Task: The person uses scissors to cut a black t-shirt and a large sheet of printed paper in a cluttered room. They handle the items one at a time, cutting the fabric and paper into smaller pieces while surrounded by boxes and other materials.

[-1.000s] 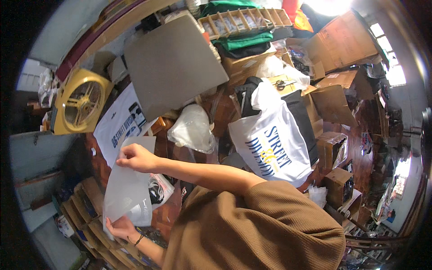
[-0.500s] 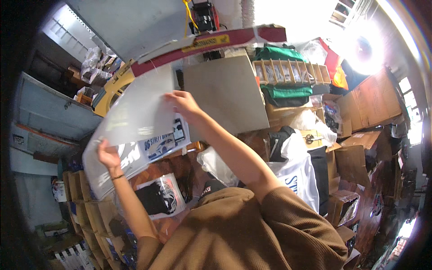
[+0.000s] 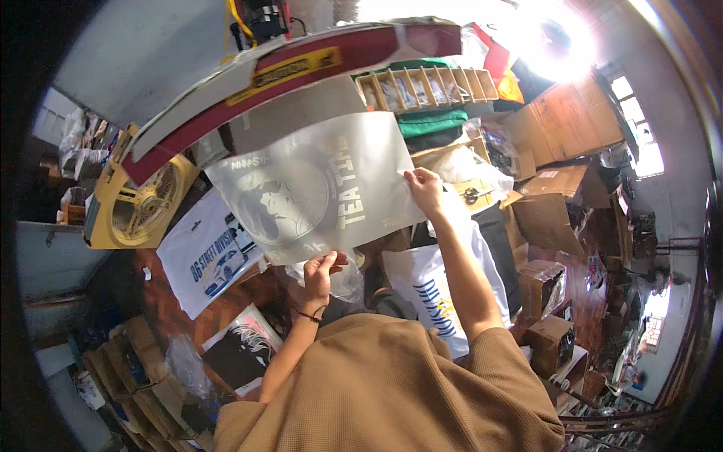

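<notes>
Floor (image 3: 156, 290): reddish-brown wood, visible at left and at right. A white scrap (image 3: 147, 273) lies on it at left. A black garment (image 3: 230, 360) in a clear pack lies low at left, with a clear bag (image 3: 187, 361) just beside it; direct contact with the floor cannot be confirmed. At right, a carton (image 3: 542, 288) and a smaller box (image 3: 551, 339) stand near each other; their bases are hidden.

Tan board (image 3: 488, 202): scissors (image 3: 472, 194) lie flat on it. A white bag (image 3: 482, 172) bunches along its far edge.

Grey worktop (image 3: 301, 108): flat; only the far part is visible.
</notes>
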Motion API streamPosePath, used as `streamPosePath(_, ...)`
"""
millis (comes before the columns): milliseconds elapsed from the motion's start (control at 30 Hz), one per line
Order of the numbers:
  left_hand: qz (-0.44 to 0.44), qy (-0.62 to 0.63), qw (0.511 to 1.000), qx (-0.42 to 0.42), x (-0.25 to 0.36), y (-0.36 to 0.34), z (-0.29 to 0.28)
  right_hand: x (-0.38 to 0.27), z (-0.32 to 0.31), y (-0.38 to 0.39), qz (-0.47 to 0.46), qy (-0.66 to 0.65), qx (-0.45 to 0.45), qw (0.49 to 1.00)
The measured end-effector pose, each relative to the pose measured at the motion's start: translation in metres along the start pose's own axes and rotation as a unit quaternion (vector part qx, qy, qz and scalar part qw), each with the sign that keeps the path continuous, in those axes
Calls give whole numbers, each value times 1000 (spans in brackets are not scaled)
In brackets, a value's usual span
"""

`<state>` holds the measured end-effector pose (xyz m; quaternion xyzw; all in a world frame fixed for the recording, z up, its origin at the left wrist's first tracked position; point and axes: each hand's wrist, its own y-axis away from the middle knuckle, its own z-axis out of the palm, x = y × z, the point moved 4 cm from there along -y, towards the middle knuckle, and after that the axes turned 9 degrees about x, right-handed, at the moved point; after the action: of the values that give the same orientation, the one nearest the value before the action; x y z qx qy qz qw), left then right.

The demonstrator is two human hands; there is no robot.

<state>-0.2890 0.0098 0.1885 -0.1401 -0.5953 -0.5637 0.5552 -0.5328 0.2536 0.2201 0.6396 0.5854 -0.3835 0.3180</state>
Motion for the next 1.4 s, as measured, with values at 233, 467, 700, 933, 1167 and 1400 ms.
streamPosePath(233,-120,93,988,33,-36,-10,43,77,-29,-2,54,-96,-6,994)
streamPosePath(467,-138,180,964,139,-73,-39,71,258,-67,30,311,-156,32,937)
streamPosePath(700,-89,171,966,172,-70,-39,95,397,-157,-69,170,95,318,928)
streamPosePath(933,-12,119,955,271,-83,-27,87,433,-145,-147,302,362,137,871)
streamPosePath(1167,-23,135,958,251,-77,-20,86,470,-139,-152,440,188,175,860)
streamPosePath(1400,-63,140,974,164,-65,-38,107,466,-224,-94,459,-368,99,802)
